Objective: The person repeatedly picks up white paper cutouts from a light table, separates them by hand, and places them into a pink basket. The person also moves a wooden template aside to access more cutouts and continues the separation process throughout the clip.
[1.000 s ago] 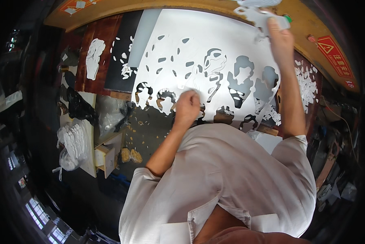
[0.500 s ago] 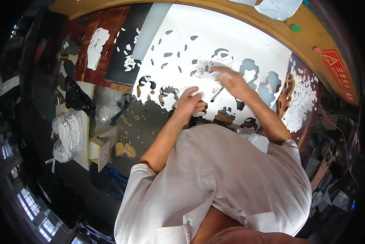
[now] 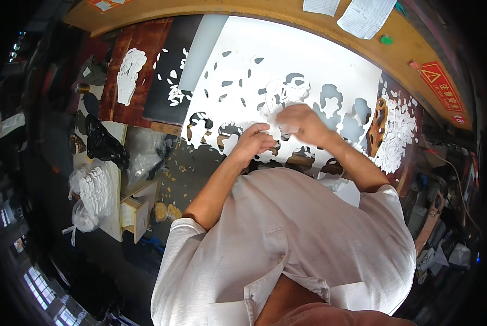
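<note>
A large white sheet [image 3: 303, 46] with several rows of shaped cut-outs lies in front of me, its near edge overhanging the darker floor. Over that near part is my left hand [image 3: 253, 143], its thumb and fingers apart, with nothing visible between them. Close to its right, my right hand [image 3: 302, 123] is bent over the sheet. Motion smears its fingers, so whether they hold anything is hidden. Loose white cut pieces [image 3: 274, 98] lie overlapped on the sheet just beyond both hands. A brown wooden piece with holes [image 3: 381, 120] stands at the sheet's right edge.
White scraps [image 3: 400, 133] are heaped at the right. On the left, a stack of white cut pieces [image 3: 128, 81] sits on a reddish-brown board [image 3: 152, 46], beside a black board [image 3: 170, 103] with scattered scraps. A yellow-brown beam [image 3: 243, 8] crosses the far side. Bagged white pieces [image 3: 94, 190] are lower left.
My right hand has drawn back toward me and slightly left, nearer my left hand. The left hand has stayed about in place. The view has shifted slightly.
</note>
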`<state>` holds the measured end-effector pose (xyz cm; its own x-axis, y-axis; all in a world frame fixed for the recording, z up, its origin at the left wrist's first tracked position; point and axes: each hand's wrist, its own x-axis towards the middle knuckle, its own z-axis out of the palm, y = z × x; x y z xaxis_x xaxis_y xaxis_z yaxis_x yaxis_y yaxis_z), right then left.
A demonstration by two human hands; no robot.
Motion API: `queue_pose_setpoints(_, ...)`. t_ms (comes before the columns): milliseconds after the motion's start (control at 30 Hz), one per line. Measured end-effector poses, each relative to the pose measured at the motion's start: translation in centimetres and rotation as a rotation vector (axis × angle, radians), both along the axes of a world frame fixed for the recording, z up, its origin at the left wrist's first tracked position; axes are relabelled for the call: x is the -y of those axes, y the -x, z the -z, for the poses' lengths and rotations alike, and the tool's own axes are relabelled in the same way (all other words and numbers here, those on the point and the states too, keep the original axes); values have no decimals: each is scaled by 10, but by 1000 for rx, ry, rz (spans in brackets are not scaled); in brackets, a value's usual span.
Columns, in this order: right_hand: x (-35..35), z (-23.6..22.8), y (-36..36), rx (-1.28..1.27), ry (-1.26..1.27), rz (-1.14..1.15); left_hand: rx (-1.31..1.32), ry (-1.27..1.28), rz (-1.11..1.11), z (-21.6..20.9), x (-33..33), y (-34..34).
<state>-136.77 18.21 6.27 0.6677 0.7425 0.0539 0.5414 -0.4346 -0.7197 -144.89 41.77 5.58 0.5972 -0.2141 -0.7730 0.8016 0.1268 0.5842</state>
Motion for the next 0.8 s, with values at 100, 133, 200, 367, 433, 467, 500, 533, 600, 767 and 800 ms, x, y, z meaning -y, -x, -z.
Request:
queue_pose_setpoints(100,15,-42,-34,-636,-114,653,40,57,43,3,-5,-1)
queue_pose_setpoints(133,16,-54,-45,-668,-137,709,131,-65,181,1,-6,-4)
queue_pose_setpoints(200,21,-72,-60,-667,-134,735,238,-216,422,-8,-6,-14)
queue_pose_setpoints(367,7,-66,-52,-596,58,630,146,350,-32,-31,19,-53)
queue_pose_setpoints(433,-1,-56,-41,-556,61,590,66,586,-152,-29,29,-68)
queue_pose_setpoints(467,-4,-52,-36,-520,84,581,-61,590,-233,-26,32,-70)
queue_pose_setpoints(500,-3,-52,-37,-487,112,592,-53,574,-198,-21,33,-69)
queue_pose_setpoints(533,0,-54,-36,-384,82,620,-14,547,-171,-16,32,-66)
queue_pose_setpoints(600,13,-68,-49,-321,25,755,-34,494,-145,-6,29,-57)
queue_pose_setpoints(767,46,-115,-79,45,-355,718,-1,403,-64,-3,26,-43)
queue_pose_setpoints(800,48,-120,-79,99,-360,623,-4,395,-63,-5,27,-43)
